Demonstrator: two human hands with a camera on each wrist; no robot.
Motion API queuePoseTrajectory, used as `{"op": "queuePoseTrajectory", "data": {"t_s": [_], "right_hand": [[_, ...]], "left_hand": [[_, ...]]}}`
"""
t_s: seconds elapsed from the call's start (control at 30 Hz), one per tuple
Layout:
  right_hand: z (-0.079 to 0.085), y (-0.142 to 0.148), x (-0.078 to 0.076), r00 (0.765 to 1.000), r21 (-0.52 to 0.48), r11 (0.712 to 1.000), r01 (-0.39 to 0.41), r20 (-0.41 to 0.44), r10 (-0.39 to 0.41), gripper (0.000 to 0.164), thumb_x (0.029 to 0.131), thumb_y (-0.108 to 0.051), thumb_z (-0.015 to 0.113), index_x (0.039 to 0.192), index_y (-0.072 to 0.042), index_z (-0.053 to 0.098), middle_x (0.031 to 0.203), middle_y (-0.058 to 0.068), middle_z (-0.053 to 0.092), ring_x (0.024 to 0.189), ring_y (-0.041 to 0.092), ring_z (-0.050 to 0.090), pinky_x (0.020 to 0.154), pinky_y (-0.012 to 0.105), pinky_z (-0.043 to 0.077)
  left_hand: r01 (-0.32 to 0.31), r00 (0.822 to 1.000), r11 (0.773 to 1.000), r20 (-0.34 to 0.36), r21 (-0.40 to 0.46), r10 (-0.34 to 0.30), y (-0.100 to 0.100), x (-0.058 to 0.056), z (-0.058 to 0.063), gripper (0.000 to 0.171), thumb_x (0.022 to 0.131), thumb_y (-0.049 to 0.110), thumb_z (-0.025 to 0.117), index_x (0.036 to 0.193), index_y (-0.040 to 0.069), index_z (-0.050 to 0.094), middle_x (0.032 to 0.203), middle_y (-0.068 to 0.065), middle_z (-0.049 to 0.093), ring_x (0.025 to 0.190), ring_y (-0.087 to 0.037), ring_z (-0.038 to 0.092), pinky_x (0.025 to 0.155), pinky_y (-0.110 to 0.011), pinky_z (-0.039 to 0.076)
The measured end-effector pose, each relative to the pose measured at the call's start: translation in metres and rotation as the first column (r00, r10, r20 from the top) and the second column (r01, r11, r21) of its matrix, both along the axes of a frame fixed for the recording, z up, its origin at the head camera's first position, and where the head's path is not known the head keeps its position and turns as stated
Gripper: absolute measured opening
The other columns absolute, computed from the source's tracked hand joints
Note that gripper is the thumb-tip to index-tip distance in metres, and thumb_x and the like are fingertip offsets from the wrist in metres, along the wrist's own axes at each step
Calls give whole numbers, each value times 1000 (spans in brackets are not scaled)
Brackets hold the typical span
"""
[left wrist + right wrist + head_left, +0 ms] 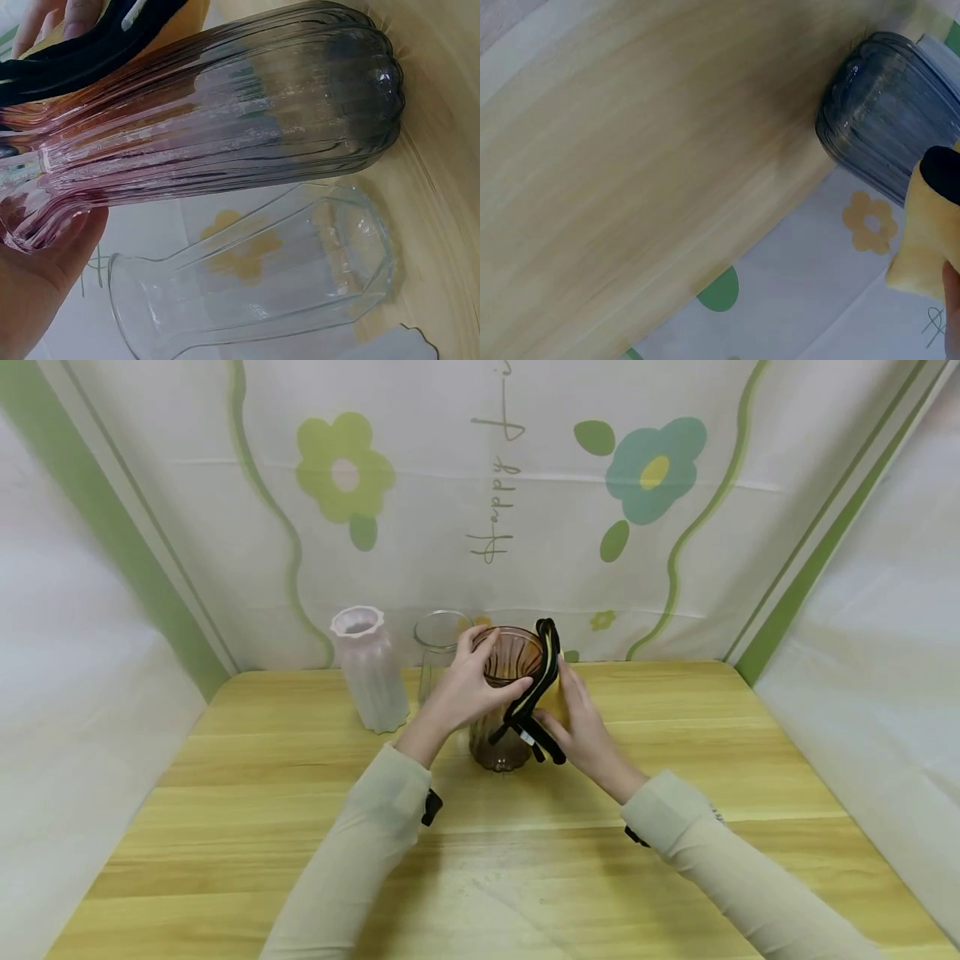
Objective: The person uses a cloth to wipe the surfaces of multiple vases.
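A person's left hand point(471, 683) pinches the rim of a ribbed glass vase point(225, 112), amber-pink shading to smoky grey, standing on a wood-grain table point(480, 877); the right hand point(590, 733) grips a yellow cloth point(546, 672) with black trim against its side; beyond the left wrist stand a clear faceted vase point(262, 277), partly hidden, and a scalloped pink-white one point(372, 681).
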State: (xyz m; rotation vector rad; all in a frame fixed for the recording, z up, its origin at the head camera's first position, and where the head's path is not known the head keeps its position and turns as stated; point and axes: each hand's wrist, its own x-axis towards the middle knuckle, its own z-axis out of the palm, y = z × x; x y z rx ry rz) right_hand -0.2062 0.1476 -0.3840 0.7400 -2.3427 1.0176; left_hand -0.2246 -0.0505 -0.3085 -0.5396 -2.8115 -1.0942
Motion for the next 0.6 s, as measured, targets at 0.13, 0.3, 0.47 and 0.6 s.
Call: {"op": "queuePoseTrajectory", "data": {"t_s": [0.13,0.3,0.47,0.6], "right_hand": [[-5,-5,-3,999,-50,998,-29,-19,28,81,94,-19,59,152,-2,6,151,33,22,138,48,26,111,64,26],[-10,-9,-7,999,-82,996,-32,-32,29,83,93,-8,58,154,-8,2,150,33,22,136,48,28,110,63,27],[-12,-5,-10,997,-81,997,8,-77,-14,98,86,1,64,154,-35,4,144,30,37,127,47,43,102,61,40],[-14,-1,-12,995,-82,997,2,-101,-10,103,83,2,66,151,-44,5,140,29,42,122,46,48,97,60,44]], "left_hand": [[17,1000,1000,15,4,-17,0,-1,0,91,83,56,64,153,14,22,159,-5,13,130,-38,46,102,-52,45],[58,997,998,49,17,-59,-3,-3,2,89,86,54,61,154,16,18,159,-3,9,133,-36,44,101,-51,47],[89,994,996,62,23,-90,-5,-6,3,89,87,54,60,154,17,16,160,-3,8,131,-35,46,97,-49,49],[94,993,995,69,24,-95,-5,-9,2,90,86,55,60,155,18,15,160,-2,7,133,-34,43,99,-49,48]]}}
